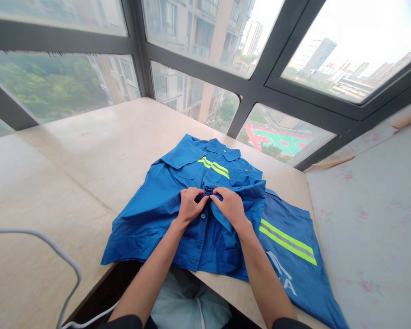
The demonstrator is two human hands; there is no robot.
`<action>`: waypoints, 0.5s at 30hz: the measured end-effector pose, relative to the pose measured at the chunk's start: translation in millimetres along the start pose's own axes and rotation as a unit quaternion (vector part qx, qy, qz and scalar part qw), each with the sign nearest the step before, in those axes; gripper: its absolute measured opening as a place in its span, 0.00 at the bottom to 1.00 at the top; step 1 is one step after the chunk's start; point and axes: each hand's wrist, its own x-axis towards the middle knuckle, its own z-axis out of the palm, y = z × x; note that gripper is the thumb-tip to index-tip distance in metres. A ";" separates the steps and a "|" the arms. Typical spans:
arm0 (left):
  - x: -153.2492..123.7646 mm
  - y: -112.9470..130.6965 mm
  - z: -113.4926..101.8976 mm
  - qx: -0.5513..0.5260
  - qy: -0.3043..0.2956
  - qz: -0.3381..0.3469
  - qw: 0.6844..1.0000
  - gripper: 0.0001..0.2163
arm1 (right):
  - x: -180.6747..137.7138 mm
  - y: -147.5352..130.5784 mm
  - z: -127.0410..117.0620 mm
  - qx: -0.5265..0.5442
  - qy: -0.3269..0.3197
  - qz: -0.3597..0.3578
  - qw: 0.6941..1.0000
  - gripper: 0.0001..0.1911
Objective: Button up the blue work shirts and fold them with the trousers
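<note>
Your left hand point(189, 204) and right hand point(230, 205) both pinch the front placket of the blue work shirt point(157, 214), which lies spread on the beige table point(71, 164) before the window point(198, 59).

Your shirt point(192, 201) lies on the worktop point(89, 155) ahead of you, windows point(205, 59) behind it, a cable point(61, 260) to your left, a wall point(373, 219) to your right.
</note>
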 end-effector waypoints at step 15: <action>-3.1 -5.3 -1.5 0.028 -0.043 0.028 0.998 0.06 | -5.0 26.0 23.6 0.169 -0.021 -0.047 0.984 0.13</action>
